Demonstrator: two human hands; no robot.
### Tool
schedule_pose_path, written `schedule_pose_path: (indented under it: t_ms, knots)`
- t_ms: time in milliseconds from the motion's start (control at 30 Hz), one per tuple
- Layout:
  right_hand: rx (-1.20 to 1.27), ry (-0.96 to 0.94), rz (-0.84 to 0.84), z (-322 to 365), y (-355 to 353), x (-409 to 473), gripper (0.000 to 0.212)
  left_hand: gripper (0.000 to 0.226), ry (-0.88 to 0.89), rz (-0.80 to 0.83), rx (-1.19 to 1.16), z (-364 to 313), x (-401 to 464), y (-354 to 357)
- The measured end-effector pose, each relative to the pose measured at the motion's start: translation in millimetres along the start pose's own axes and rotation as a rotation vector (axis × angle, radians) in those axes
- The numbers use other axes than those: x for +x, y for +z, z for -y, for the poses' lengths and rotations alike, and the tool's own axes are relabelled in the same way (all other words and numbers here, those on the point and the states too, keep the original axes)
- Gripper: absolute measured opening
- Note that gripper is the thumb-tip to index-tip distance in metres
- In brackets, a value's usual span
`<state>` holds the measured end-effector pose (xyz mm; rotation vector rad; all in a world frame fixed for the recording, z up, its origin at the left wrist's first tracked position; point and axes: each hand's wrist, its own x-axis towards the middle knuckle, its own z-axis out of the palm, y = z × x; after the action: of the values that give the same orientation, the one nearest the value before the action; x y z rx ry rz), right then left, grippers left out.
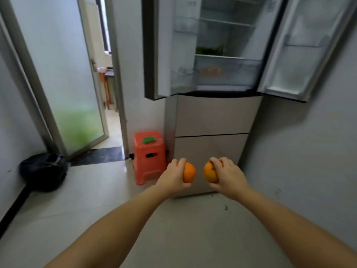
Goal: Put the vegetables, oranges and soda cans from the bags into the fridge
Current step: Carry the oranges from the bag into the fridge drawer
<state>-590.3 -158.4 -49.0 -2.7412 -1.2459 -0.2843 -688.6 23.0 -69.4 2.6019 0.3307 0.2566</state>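
My left hand [174,176] grips one orange [189,172], and my right hand [228,174] grips a second orange [210,173]. Both are held out in front of me at about the height of the fridge's lower drawers. The fridge [216,117] stands ahead with both upper doors swung open. On a lower shelf inside lie green vegetables [209,49]. Below them, a clear drawer [228,71] shows something orange inside, blurred.
A red plastic stool [149,157] with a green piece on top stands left of the fridge. A black bag [44,171] sits on the floor by the left wall. A frosted glass door [63,74] stands open at the left. A grey wall runs along the right.
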Motion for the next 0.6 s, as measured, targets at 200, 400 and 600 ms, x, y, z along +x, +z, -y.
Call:
schedule_pose_path:
  t_ms: [200, 400, 600]
  knots:
    - [0.025, 0.094, -0.096, -93, -20, 31, 0.074, 0.079, 0.114, -0.004, 0.044, -58, 90, 17]
    - [0.071, 0.096, -0.187, -160, -27, 111, 0.072, 0.077, 0.147, -0.125, 0.027, -80, 212, 9]
    - [0.019, 0.075, -0.299, -244, -59, 220, 0.072, 0.075, 0.236, -0.164, 0.027, -121, 369, -4]
